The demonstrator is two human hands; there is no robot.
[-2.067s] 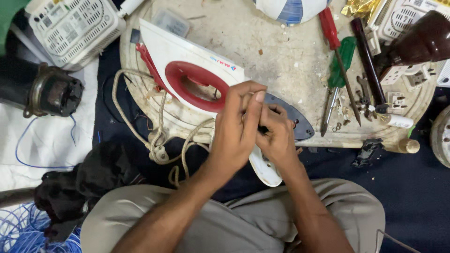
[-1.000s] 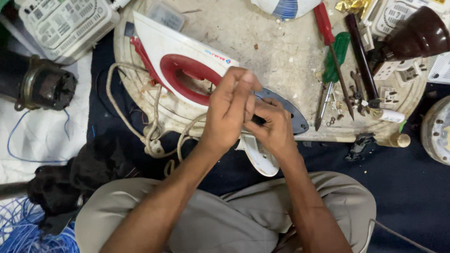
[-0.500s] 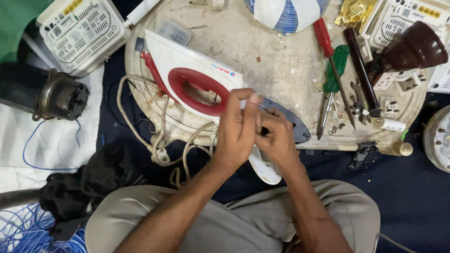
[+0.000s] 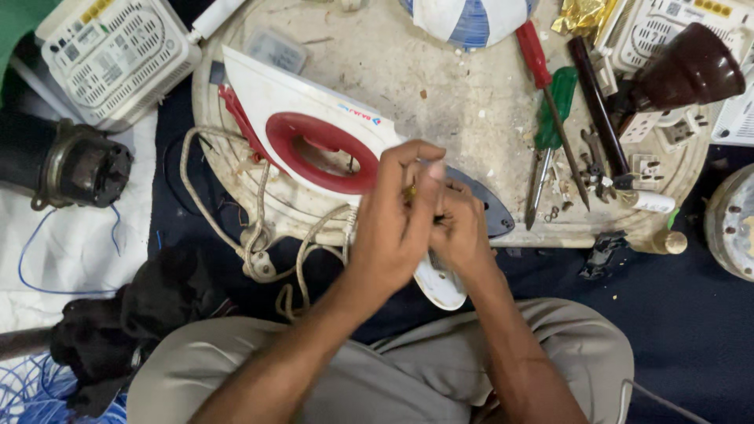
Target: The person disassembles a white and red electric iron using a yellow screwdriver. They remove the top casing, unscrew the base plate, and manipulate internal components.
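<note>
A white clothes iron [image 4: 302, 102] with a red handle [image 4: 314, 153] lies on a worn round board [image 4: 440, 94]. Its dark soleplate tip [image 4: 493, 213] points right. My left hand [image 4: 393, 235] and my right hand [image 4: 462, 235] are pressed together just over the iron's front end. Between my left fingertips a small brass part [image 4: 410, 191] shows. My right fingers are curled behind the left hand, and what they hold is hidden. A white plastic piece [image 4: 441, 289] pokes out beneath both hands, over my lap.
The iron's pale cord [image 4: 255, 235] loops off the board's left edge. Red [image 4: 536, 47] and green [image 4: 559, 98] screwdrivers and small metal bits lie at the right. Around the board are a dark motor [image 4: 75, 165], a white vented box [image 4: 110, 55], a brown lamp shade [image 4: 691, 71] and black cloth [image 4: 149, 306].
Both hands have stayed together at the iron's front, with only small finger movements. The view has shifted slightly, so the board and iron sit a little differently in the frame.
</note>
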